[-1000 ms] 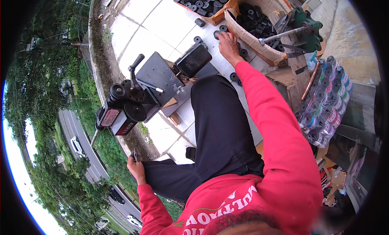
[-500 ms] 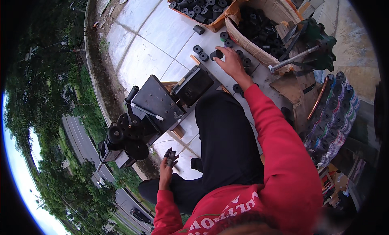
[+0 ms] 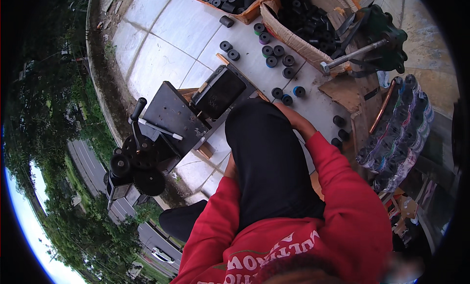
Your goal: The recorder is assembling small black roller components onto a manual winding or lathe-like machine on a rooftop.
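Note:
My left hand (image 3: 230,168) is tucked behind my raised black-trousered knee. Only its back near the wrist shows, and its fingers are hidden. My right hand (image 3: 295,119) curves in behind the same knee from the other side, with its fingers out of sight too. What either hand holds cannot be seen. Just beyond my right hand stand a few short black cylinders with centre holes (image 3: 287,99), one with a blue band (image 3: 299,91). Farther off, several similar cylinders (image 3: 288,60) stand in a loose group, some banded green, blue or purple.
Left of my knee sits a hand-cranked geared machine (image 3: 138,159) with a black plate (image 3: 169,110) and a white pen-like stick (image 3: 164,130) on it. Cardboard boxes (image 3: 274,17) of black cylinders stand at the back. A green metal wheel (image 3: 384,36) and plastic-wrapped rolls (image 3: 399,132) are at right.
My right hand has drawn back from the cylinder it was gripping to behind my knee; that cylinder is gone from its spot. My left hand, earlier holding something dark, has moved behind the knee.

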A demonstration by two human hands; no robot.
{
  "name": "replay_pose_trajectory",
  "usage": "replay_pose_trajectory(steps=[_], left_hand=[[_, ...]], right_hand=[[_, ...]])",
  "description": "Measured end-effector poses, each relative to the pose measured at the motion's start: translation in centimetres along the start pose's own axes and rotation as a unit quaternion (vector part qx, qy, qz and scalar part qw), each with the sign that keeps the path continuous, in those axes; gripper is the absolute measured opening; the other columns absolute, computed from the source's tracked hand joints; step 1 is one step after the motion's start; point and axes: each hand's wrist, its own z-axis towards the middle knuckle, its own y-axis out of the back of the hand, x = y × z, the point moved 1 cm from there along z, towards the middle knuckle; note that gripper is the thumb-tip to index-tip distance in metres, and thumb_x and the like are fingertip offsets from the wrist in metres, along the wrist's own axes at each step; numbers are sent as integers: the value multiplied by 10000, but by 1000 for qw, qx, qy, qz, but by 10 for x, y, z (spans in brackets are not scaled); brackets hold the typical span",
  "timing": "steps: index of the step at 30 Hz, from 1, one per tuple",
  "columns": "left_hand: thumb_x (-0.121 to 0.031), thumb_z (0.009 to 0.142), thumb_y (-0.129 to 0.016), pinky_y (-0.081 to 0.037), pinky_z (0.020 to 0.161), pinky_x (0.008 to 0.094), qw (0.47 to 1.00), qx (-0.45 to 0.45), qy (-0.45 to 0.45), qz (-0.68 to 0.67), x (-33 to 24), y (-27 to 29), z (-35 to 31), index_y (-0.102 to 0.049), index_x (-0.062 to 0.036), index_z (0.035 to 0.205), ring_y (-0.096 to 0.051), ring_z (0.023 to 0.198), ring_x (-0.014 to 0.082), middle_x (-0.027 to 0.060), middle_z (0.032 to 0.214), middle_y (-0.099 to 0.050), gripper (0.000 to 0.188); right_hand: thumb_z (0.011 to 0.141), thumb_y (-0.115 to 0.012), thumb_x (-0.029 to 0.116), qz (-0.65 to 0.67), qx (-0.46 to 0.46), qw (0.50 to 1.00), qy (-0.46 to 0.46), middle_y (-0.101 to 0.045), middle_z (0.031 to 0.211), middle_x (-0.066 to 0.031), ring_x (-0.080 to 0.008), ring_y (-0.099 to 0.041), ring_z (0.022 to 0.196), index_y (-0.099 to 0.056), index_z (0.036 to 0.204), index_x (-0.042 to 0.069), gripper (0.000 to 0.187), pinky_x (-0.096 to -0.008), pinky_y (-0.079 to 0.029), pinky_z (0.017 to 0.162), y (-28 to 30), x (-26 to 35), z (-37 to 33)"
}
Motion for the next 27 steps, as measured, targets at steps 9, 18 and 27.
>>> replay_pose_trajectory(steps=[9, 18, 27], left_hand=[[-179, 1083, -477, -558, 991, 372, 999, 16, -48, -7, -6, 14, -20, -521, -47, 1436, -659, 1168, 229, 103, 1373, -624, 379], [-281, 1034, -654, -564, 874, 309, 982, -43, -100, -154, -32, 26, -127, -565, -88, 1339, -654, 1167, 253, 55, 1243, -648, 372], [-284, 1050, -620, -546, 900, 292, 957, -147, -182, -169, -37, 87, -234, -522, -96, 1457, -623, 1206, 239, 58, 1347, -602, 459]], right_hand=[[919, -671, 72, -336, -358, 868, 72, -714, 1209, -154, -339, -702, 1069, -636, 1357, 81, 440, -453, -542, 939, 88, -2, 76], [875, -755, 341, -478, -321, 802, -158, -708, 1260, -176, -356, -668, 1182, -686, 1310, 139, 484, -472, -531, 996, 122, -31, 73], [877, -756, 392, -508, -231, 788, -261, -710, 1259, -178, -351, -670, 1188, -728, 1235, 100, 463, -467, -521, 1017, 109, -12, 36]])
